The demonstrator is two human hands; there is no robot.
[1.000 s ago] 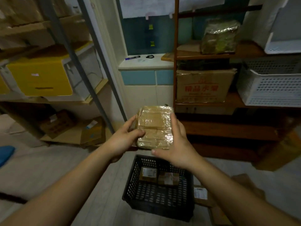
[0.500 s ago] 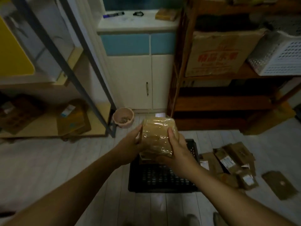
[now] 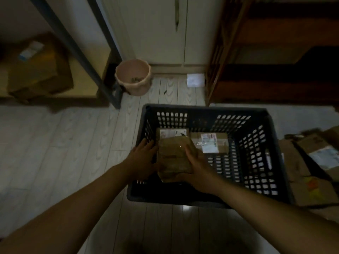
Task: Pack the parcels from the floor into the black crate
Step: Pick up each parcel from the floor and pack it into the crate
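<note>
Holding a brown cardboard parcel wrapped in shiny clear tape, both hands are inside the black plastic crate with holes in its walls. The left hand presses its fingers flat on the parcel's left side. The right hand curls around the right side and the near corner. So both hands grip the parcel, 1 on each side. The parcel sits low in the near left part of the crate, but I cannot tell if it touches the bottom yet.

2 parcels already lie flat at the far end of the crate: a small brown parcel with a white label on the left and a brown parcel with a big white label on the right. The far edge of the held parcel covers part of the left one.

What could go wrong? If the hands let go too soon, the parcel could land tilted on top of the left one and not lie flat. The tape looks slippery, so it could also slide out of the fingers.

The parcel's long side runs from near to far, away from the person. Its wide face points up, tipped a little.

More brown parcels on the pale wood floor wait to the right of the crate.
</note>
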